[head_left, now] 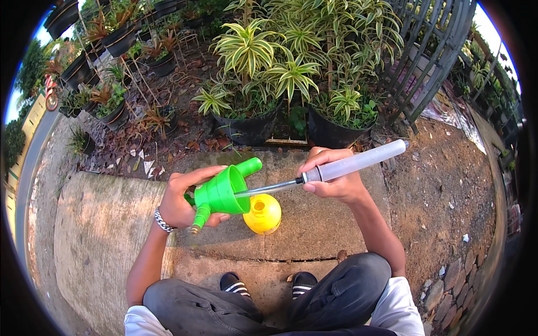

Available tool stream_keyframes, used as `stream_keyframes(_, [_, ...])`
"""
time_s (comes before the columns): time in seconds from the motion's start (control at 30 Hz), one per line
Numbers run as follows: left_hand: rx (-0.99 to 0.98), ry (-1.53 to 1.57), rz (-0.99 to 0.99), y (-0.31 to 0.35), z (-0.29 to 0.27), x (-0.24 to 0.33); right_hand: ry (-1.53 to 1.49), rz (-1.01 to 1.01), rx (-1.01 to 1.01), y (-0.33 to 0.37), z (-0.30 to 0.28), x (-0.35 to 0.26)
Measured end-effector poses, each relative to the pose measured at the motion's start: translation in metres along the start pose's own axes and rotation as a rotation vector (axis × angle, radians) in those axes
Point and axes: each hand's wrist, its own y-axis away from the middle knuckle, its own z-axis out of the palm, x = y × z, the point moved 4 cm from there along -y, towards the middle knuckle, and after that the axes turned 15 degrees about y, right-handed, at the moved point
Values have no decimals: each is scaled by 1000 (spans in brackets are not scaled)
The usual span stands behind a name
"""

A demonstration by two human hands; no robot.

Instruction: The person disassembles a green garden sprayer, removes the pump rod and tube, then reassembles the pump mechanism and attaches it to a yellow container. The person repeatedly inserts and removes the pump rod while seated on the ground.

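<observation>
A green sprayer head (221, 192) is gripped in my left hand (180, 197), its wide round opening turned to the right. A brass-coloured nozzle tip (195, 229) sticks out of it below my fingers. My right hand (333, 178) is closed round a translucent white pump cylinder (361, 161), tilted up to the right. A thin metal rod (268, 190) runs from the cylinder's black collar into the green opening, linking the two. Below them, on the concrete between my hands, stands a round yellow bottle (263, 215) with its neck uncovered.
Large black pots (246, 127) with striped leafy plants stand just ahead. A slatted fence panel (428, 61) leans at the far right. Smaller potted plants (112, 106) line the left, beside a road (25, 190). My sandalled feet (303, 283) rest on the concrete slab.
</observation>
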Motion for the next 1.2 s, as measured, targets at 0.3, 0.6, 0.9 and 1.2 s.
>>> stream_keyframes(0.3, [-34, 46, 13, 1, 1, -5, 42, -154, -3, 1, -2, -3])
stream_keyframes(0.6, [-47, 77, -4, 2, 3, -5, -36, -187, 85, 4, 2, -1])
stream_keyframes(0.9, [-53, 150, -55, 4, 2, -10, -247, -95, -86, 9, 9, -5])
stream_keyframes(1.2, [-59, 208, -85, 6, 2, -11, -382, -40, -151, 11, 17, -5])
